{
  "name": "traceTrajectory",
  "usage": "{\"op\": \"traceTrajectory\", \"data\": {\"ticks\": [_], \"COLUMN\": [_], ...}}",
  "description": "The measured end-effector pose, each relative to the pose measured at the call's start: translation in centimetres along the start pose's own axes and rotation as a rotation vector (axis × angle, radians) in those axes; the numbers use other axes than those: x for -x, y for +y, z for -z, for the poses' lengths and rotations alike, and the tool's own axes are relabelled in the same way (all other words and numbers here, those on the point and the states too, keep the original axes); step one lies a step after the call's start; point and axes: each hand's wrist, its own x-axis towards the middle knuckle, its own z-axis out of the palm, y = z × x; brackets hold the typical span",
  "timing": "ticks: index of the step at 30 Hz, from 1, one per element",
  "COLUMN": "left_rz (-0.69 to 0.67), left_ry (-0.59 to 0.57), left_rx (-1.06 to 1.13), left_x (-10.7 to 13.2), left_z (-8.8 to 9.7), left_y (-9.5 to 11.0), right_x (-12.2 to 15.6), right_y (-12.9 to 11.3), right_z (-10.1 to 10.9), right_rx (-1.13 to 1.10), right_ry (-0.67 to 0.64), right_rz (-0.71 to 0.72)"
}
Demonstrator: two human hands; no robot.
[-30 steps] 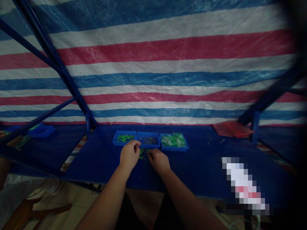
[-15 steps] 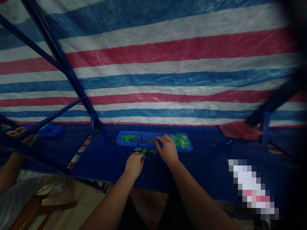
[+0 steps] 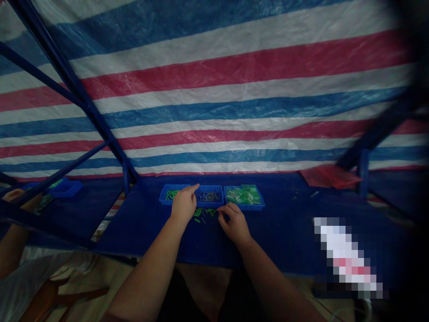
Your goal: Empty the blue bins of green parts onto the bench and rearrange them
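My left hand (image 3: 183,204) is over the left blue tray (image 3: 163,201), covering part of the green wall plugs (image 3: 172,195) inside. One of its fingers points up and to the right, stretched out; the others are hidden behind the hand. My right hand (image 3: 235,223) rests low in front of the trays, thumb and forefinger pinched at the right end of a loose pile of green plugs (image 3: 198,213) and thin screws. What the pinch holds is too small to make out. Grey metal screws (image 3: 209,197) fill the middle blue tray (image 3: 221,190).
A right-hand blue tray (image 3: 256,207) contains green and clear plastic bags (image 3: 244,195). Red plastic sheeting (image 3: 330,176) lies at the back right of the blue table (image 3: 284,241). Blue metal bars (image 3: 97,123) cross on the left, where another person's arm (image 3: 15,237) works beside another blue tray (image 3: 67,188).
My left hand has moved from the loose pile up to the left tray. My right hand has come down from the middle tray to the pile's right end. The view has shifted slightly.
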Motion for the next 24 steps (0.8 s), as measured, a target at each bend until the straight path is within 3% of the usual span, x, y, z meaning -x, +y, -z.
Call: {"op": "traceTrajectory", "data": {"ticks": [4, 8, 12, 18, 24], "left_rz": [-0.008, 0.058, 0.115, 0.0, -0.027], "left_ry": [0.009, -0.112, -0.219, -0.291, -0.186], "left_rx": [0.015, 0.006, -0.003, 0.064, 0.12], "left_x": [0.4, 3.1, 5.5, 6.5, 5.8], "left_z": [0.3, -0.4, -1.5, -3.1, -3.5], "left_y": [0.3, -0.8, -1.7, -0.6, 0.7], "right_x": [-0.1, 0.0, -0.2, 0.0, 0.0], "right_y": [-0.8, -2.1, -2.6, -2.1, -1.7], "right_z": [-0.4, -1.1, -2.1, -2.7, -2.0], "right_rx": [0.04, 0.102, 0.225, 0.286, 0.072], "right_ry": [-0.145, -0.311, -0.393, -0.365, -0.232], "right_rz": [0.04, 0.097, 0.056, 0.019, 0.033]}}
